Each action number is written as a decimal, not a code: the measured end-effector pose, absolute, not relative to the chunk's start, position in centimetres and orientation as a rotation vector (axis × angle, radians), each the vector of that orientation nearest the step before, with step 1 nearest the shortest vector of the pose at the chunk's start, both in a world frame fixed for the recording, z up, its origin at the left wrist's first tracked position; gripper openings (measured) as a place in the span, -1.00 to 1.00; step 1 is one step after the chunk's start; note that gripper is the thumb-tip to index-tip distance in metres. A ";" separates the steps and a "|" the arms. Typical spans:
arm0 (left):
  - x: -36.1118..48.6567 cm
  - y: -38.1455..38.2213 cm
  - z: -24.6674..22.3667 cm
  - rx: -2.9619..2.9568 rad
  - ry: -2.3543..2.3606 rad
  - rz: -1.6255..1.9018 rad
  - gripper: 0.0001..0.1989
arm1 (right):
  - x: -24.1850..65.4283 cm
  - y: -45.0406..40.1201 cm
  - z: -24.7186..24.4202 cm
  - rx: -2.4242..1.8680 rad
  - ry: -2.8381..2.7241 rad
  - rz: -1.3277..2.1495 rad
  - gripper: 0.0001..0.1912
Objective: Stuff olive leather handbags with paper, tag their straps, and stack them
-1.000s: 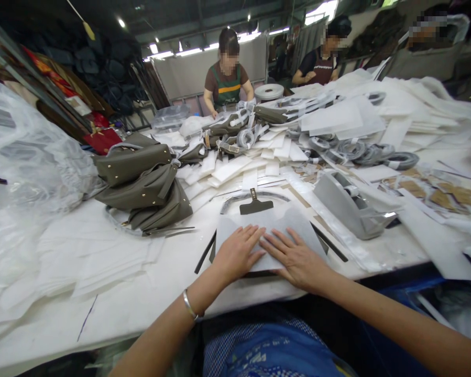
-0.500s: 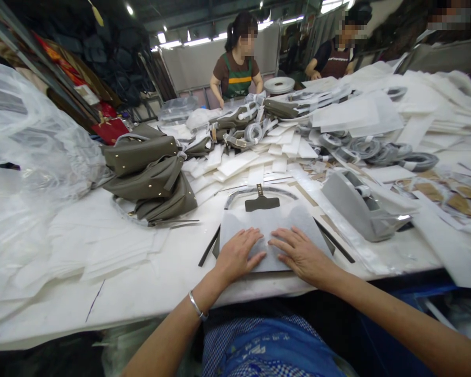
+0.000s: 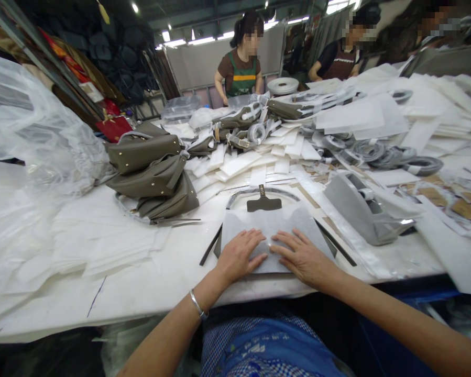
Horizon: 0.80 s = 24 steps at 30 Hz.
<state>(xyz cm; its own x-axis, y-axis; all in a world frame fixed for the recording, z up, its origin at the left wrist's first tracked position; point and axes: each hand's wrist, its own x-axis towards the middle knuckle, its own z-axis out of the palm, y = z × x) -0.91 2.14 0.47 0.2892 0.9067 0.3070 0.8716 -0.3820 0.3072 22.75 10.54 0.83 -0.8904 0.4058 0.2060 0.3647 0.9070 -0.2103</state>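
A sheet of thin white foam (image 3: 266, 224) covers the body of a dark olive handbag lying flat near the table's front edge. My left hand (image 3: 241, 254) rests flat on the sheet's left half, fingers stretched out. On the right half lies my right hand (image 3: 302, 257), its fingers spread and pressed to the sheet. Beyond the sheet, the bag's closure tab (image 3: 264, 204) and its wrapped handle (image 3: 241, 192) show. Dark straps (image 3: 339, 246) stick out at the sides. Most of the bag is hidden under the sheet.
Olive handbags (image 3: 151, 175) are stacked to the left, beside white sheets (image 3: 89, 235) and clear plastic (image 3: 58, 141). A grey bag (image 3: 361, 209) stands at right. Foam pieces (image 3: 243, 163) and wrapped strap coils (image 3: 371, 149) cover the back. Two people (image 3: 243, 68) work across the table.
The whole view has shifted slightly, so things appear a little further right. Both hands stay flat on the white sheet in nearly the same place.
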 end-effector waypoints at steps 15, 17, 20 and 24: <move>-1.6 2.3 2.2 2.491 1.590 0.303 -0.40 | 23.7 12.3 1.1 -0.459 -2.909 0.104 -0.43; -1.9 2.3 2.2 2.476 1.619 0.263 -0.34 | 24.3 12.7 0.7 -0.449 -2.902 0.093 -0.34; -2.1 2.0 1.6 2.480 1.688 0.247 -0.30 | 24.8 12.8 0.2 -0.496 -2.894 0.043 -0.29; -2.2 1.7 1.2 2.559 1.720 0.246 -0.27 | 24.9 12.6 0.3 -0.513 -2.903 -0.059 -0.27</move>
